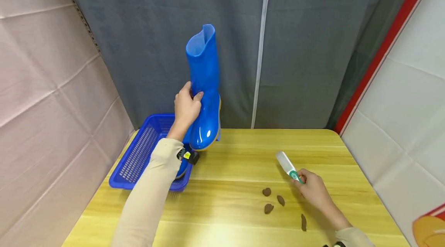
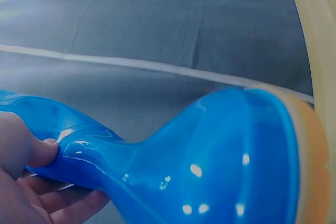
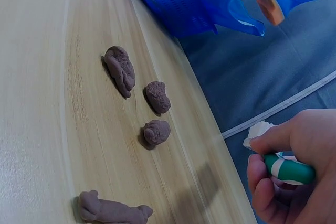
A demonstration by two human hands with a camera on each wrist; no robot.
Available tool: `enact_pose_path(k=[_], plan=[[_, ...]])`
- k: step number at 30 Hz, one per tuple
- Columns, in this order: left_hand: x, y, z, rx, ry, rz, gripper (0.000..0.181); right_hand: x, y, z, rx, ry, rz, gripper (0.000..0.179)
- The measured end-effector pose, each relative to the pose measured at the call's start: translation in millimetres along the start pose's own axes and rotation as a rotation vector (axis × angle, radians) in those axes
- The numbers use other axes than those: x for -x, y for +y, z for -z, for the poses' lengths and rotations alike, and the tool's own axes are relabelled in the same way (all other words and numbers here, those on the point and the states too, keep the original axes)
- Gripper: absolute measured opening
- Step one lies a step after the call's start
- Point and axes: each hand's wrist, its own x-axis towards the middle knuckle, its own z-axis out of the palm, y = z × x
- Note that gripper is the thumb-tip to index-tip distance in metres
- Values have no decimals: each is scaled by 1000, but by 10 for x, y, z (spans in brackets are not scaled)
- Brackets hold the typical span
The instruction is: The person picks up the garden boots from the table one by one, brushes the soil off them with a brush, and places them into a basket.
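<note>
A glossy blue rain boot (image 1: 205,67) with a yellow-orange sole is held up over the table, its shaft opening at the top and the toe low. My left hand (image 1: 187,106) grips it around the ankle, thumb on the front in the left wrist view. In my right hand (image 1: 314,189) is a brush (image 1: 286,163) with a white head and a green-and-white handle (image 3: 294,170). The fingers curl round that handle, above the table and apart from the boot. Brown clay-like lumps (image 1: 269,208) lie on the table near the right hand.
A blue perforated plastic basket (image 1: 133,166) stands at the left of the wooden table (image 1: 229,185). Another blue boot (image 1: 182,168) lies in it, partly hidden by my left arm; its shaft (image 3: 223,11) sticks out past the basket. A grey curtain (image 1: 306,65) hangs behind.
</note>
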Motion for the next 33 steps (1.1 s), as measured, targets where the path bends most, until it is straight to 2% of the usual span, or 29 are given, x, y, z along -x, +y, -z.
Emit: enact_pose_path(k=[6,14,33], plan=[[8,-164,124,-34,38,22,28,-5,-25,-1,-8,-12,-6,23],[32,-370,268,-30,26,29,35,10,-26,11,5,-8,3,22],[58,-747,532,-106,50,59,32,-1,0,-6,-7,-23,9,23]])
